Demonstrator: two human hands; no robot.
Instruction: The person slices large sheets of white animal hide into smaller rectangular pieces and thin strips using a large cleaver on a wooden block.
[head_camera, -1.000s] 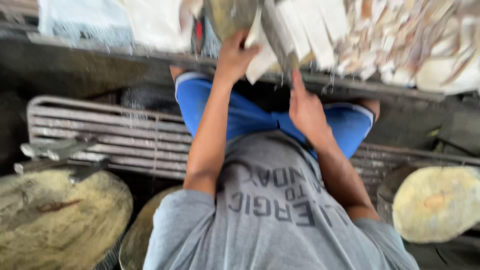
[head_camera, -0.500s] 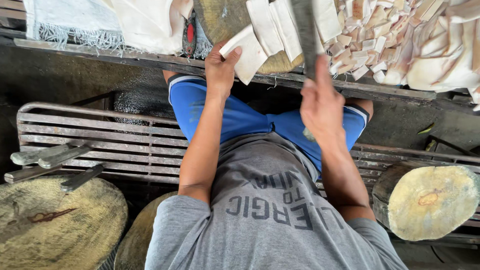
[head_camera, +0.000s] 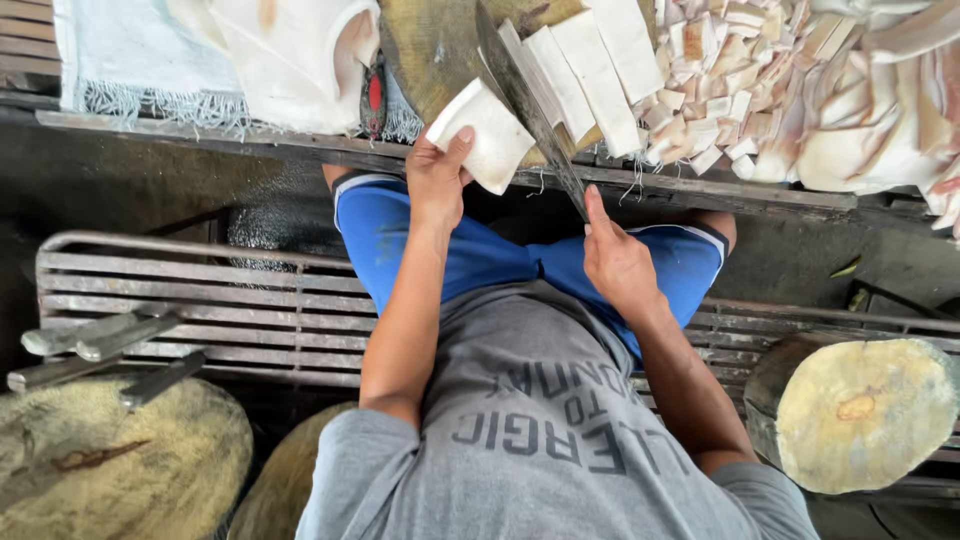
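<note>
The left hand (head_camera: 438, 175) pinches a white slab (head_camera: 490, 135). The right hand (head_camera: 618, 262) grips a knife (head_camera: 525, 95), its handle hidden. The pile of white bits (head_camera: 800, 90) is cut off at the edge.

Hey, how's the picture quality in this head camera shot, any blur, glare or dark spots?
Head view: sharp and evenly daylit, no motion blur on the left hand or right hand; the pale cut white slabs look bright, nearly washed out; deep shadow under the wooden bench edge; edges bend slightly from the wide lens.
</note>
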